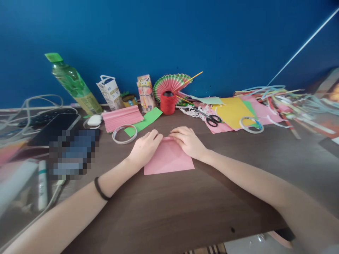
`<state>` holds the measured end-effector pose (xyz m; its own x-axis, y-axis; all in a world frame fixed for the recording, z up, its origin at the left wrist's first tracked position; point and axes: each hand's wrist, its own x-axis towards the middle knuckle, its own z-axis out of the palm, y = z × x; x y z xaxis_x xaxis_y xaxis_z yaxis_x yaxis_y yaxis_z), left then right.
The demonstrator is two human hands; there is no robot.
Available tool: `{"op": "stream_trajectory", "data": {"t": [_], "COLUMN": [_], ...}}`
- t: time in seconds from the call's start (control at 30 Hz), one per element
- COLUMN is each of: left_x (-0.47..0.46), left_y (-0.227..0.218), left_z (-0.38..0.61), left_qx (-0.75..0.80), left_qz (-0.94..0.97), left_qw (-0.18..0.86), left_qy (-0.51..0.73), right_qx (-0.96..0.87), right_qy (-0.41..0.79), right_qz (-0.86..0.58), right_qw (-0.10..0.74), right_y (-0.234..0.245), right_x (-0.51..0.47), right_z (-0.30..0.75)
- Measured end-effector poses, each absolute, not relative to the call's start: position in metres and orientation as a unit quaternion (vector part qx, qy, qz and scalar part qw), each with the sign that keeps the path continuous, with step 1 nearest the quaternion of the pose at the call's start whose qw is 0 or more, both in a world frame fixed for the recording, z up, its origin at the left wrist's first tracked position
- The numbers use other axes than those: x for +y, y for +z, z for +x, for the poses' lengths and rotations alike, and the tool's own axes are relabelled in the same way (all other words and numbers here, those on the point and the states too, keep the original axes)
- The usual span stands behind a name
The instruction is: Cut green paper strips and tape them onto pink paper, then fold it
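Observation:
A pink sheet of paper [169,160] lies flat on the dark wooden table [185,204] in front of me. My left hand [145,147] rests on its far left part, fingers curled and pressed down at the top edge. My right hand [187,141] presses the far right part, fingertips meeting the left ones at the folded top edge. Both hands grip the paper's far edge.
Behind the hands: a tape ring [124,134], a pleated pink paper stack [122,118], a green strip [145,121], a red thread spool [167,102], a paper fan [171,83], scissors [212,119], coloured sheets [233,111], paper strips [280,98]. Left: a green bottle [72,84], cartons, a phone [54,128], cables.

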<state>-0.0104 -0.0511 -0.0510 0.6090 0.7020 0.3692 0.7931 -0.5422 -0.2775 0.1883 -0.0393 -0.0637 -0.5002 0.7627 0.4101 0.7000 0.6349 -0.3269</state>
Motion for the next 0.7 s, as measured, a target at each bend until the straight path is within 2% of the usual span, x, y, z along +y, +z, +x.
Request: {"op": "stream_trajectory", "data": {"t": [0.23, 0.57, 0.7], "left_x": [-0.042, -0.037, -0.034], "left_y": [-0.055, -0.055, -0.05], "left_z": [-0.016, -0.017, -0.017], "left_qx": [-0.389, -0.354, -0.364], "left_qz": [-0.888, -0.887, -0.87], "left_qw": [0.187, 0.102, 0.093], "left_qy": [-0.159, -0.28, -0.319], "right_qx": [-0.842, -0.848, -0.841], "right_qy": [0.104, 0.082, 0.055], "right_qz": [-0.445, -0.418, -0.401], "right_qw": [0.286, 0.317, 0.359], "right_y": [-0.07, -0.073, -0.069], "right_x": [-0.033, -0.031, -0.031], "right_z": [0.189, 0.192, 0.191]}}
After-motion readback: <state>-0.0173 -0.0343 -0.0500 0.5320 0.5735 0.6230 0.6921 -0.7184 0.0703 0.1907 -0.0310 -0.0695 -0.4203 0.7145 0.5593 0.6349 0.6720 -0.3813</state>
